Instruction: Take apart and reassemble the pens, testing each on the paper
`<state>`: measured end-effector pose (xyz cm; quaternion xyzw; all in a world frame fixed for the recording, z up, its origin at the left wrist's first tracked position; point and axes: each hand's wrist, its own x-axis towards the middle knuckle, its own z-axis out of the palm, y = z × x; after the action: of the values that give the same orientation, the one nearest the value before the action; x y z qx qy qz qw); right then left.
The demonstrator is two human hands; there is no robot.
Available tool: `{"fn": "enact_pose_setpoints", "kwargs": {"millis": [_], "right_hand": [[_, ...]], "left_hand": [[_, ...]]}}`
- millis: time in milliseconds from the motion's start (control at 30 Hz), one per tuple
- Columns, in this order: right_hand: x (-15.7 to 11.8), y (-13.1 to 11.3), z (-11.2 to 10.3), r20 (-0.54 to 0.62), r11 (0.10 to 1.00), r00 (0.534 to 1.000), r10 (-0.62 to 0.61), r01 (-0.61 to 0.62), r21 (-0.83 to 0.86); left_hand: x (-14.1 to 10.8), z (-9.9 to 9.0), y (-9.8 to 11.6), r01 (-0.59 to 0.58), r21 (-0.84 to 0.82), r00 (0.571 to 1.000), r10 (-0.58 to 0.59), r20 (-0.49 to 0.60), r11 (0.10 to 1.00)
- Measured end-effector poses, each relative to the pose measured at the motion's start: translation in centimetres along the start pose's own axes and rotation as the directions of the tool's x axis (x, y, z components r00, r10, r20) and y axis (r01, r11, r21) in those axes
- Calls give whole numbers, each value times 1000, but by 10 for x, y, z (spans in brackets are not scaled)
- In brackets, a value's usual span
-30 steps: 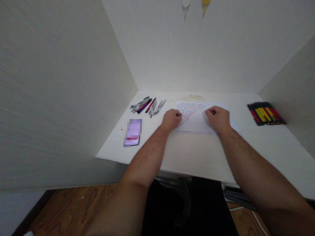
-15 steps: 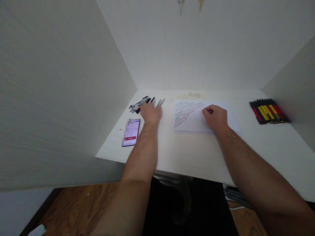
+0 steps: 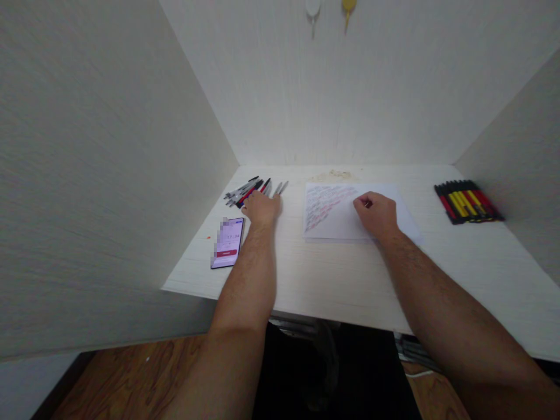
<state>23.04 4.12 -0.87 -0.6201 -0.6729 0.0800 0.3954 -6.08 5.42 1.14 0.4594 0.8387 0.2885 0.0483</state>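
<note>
My left hand [image 3: 261, 208] lies over the near ends of several pens [image 3: 244, 189] at the back left of the white table; some of its fingers are hidden, and whether it grips a pen is unclear. Two grey pens [image 3: 281, 188] lie just right of its fingertips. On white paper [image 3: 341, 224] rests my right hand [image 3: 377, 216], its fingers curled closed. What they pinch, if anything, is too small to make out. Slanting rows of grey and red marks cover the paper's left part.
A lit phone [image 3: 228, 244] lies on the table [image 3: 324, 274] near my left forearm. Black, red and yellow markers [image 3: 469, 201] lie in a row at the right. White walls [image 3: 280, 93] enclose the back and sides. Two hooks [image 3: 348, 7] show at the top.
The view has shifted slightly, showing more of the hooks on the back wall. Both hands keep about the same places over the pens and the paper.
</note>
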Motion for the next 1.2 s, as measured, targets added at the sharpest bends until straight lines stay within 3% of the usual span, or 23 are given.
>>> {"fn": "enact_pose_setpoints", "kwargs": {"millis": [233,967,1200], "right_hand": [[-1,-3,-3,-3,1000,1000,10,-10,12],[-2,-4,-1,25,1000,1000,-12,12,6],[-2,-3,0,18,1000,999,-28,28,-7]], "left_hand": [[4,3,-3,8,-39,1000,-8,-13,999],[6,5,-1,-34,104,998,28,59,994],[11,9,-2,-8,51,999,6,38,999]]}}
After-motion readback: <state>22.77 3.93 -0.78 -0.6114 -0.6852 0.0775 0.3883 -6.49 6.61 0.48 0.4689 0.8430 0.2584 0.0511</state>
